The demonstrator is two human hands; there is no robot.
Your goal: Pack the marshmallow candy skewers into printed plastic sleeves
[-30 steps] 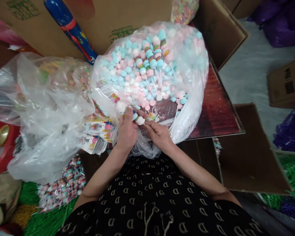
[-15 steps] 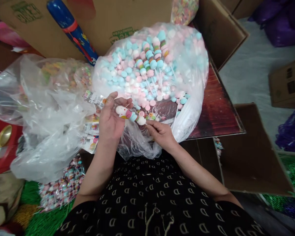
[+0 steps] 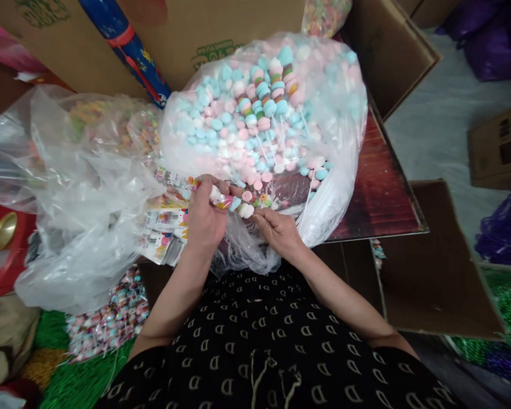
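Note:
A candy skewer (image 3: 235,204) of white, pink and blue pieces lies between my hands, low in front of a big clear bag of pastel candies (image 3: 213,108). My left hand (image 3: 208,213) is closed round its upper left end. At its lower right end, the fingers of my right hand (image 3: 276,227) pinch the skewer beside a white piece. Several finished skewers (image 3: 268,91) with white sticks rest on top of the candies. Printed packets (image 3: 164,238) are stacked just left of my left hand.
A clear plastic bag (image 3: 89,210) spreads over the left side. Behind stand a cardboard box (image 3: 174,34) and a blue tube (image 3: 123,45). An open box (image 3: 438,267) sits below the red tabletop's (image 3: 378,199) right edge. Wrapped candies (image 3: 106,324) lie lower left.
My left hand has moved right and its fingers, spread before, have closed round the end of the skewer. My right hand has barely moved. The view has shifted slightly.

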